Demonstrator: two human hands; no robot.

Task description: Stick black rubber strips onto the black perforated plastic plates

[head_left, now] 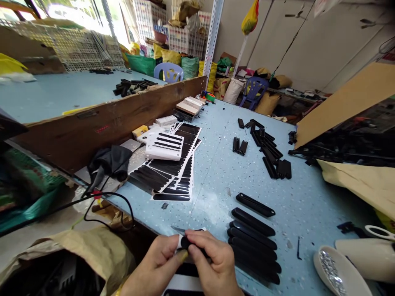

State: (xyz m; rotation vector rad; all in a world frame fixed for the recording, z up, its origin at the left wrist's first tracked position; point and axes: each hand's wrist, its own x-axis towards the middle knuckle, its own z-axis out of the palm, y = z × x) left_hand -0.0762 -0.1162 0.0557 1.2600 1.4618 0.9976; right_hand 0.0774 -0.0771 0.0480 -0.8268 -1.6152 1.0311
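Note:
My left hand (159, 261) is closed, pinching the edge of a white-backed sheet of black stickers (184, 283). My right hand (212, 257) meets it at the front edge of the table, its thumb and fingers closed around a small knife. The thin pointed knife blade (177, 229) sticks out to the left past the fingertips. A rounded black sticker end (185, 243) shows between both hands; the knife's handle is hidden. Just right of my right hand lies a row of long black strips (254, 242) with rounded ends, below a slotted black strip (255, 204).
Fanned sticker sheets (173, 193) lie beyond the hands, a white box (165, 146) on top. Black plastic pieces (268, 144) are piled at the far right. A bowl of small metal parts (342, 275) stands near right. Black cable (129, 205) and an open sack (117, 263) are left.

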